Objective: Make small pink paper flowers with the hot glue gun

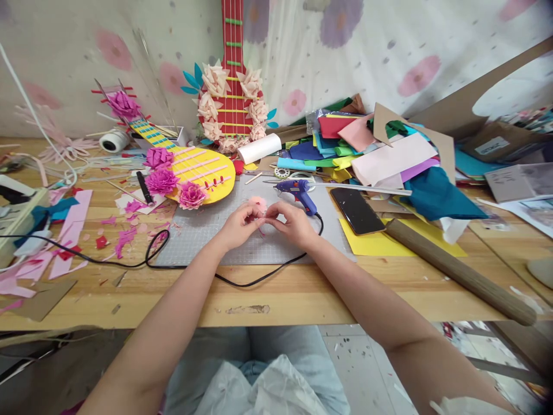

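Note:
My left hand (242,223) and my right hand (292,223) meet above the grey cutting mat (194,239), fingertips pinched together. Between them is a small pink paper flower (258,202), its fluffy pale top showing above my left fingers; the rest is mostly hidden. A thin pink strip pokes out below the fingertips. Just beyond my right hand, a blue glue gun (298,189) lies on the mat with a glue stick (363,188) in its back. To the left rests a yellow paper guitar (207,173) decorated with magenta paper flowers (162,181).
A red paper guitar (233,104) stands against the curtain. Coloured paper (332,141) is heaped at the back right. A phone (358,210) and a wooden rod (458,271) lie on the right. The black cord (254,283) loops in front of the mat; pink scraps (125,241) litter the left.

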Available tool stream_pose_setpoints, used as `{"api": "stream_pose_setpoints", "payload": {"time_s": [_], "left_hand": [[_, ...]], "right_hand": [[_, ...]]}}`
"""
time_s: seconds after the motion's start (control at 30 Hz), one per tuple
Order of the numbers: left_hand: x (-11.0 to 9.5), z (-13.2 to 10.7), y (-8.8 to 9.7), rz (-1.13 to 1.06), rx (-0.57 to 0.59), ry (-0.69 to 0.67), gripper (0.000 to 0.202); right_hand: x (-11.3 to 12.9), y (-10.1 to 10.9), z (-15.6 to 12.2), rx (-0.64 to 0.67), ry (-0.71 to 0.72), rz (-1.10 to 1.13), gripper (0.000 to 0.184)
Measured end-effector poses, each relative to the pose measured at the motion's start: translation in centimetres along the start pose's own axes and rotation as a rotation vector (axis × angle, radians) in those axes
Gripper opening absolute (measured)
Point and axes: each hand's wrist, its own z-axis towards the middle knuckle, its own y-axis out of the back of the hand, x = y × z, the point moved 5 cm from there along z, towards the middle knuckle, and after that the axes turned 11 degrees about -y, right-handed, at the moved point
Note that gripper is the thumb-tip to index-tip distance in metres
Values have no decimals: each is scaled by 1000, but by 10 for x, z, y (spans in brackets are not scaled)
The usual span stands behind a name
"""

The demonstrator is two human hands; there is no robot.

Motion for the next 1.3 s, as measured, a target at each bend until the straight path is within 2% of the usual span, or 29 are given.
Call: {"api": "stream_pose_setpoints", "payload": {"time_s": [0.17, 0.23, 0.43, 0.63, 0.7, 0.8, 0.87, 0.97, 1.07, 1.17, 1.3], "left_hand": [[-1, -1, -3, -206, 81, 157, 30], [-3, -1, -4, -267, 61, 203, 33], [-3, -2, -4, -356, -97, 245, 38], [0, -1, -8, -368, -87, 252, 39], [2, 1, 1, -363, -134, 242, 38], [7, 3, 23, -331, -336, 214, 37], [7, 5, 29, -287, -377, 179, 35], [1, 5, 21, -196, -276, 130, 31], [-13, 0, 17, 60, -252, -13, 19], [-29, -4, 10, 311, -143, -192, 10], [-40, -6, 7, 495, -67, -282, 7]], "right_hand": [[4, -3, 0, -6, 71, -96, 9], [5, -2, 0, -28, 77, -95, 10], [11, 1, 2, -83, 52, -63, 10], [10, 2, 3, -76, -10, 13, 9], [7, 4, 1, -79, -33, 64, 10], [-1, 8, -1, -115, -85, 128, 12], [-6, 9, -1, -137, -106, 171, 13], [-9, 6, 2, -117, -119, 244, 17], [-8, 1, 3, -60, -144, 269, 21], [-5, 1, 1, -52, -144, 218, 22], [1, 4, -1, -56, -102, 102, 17]]}}
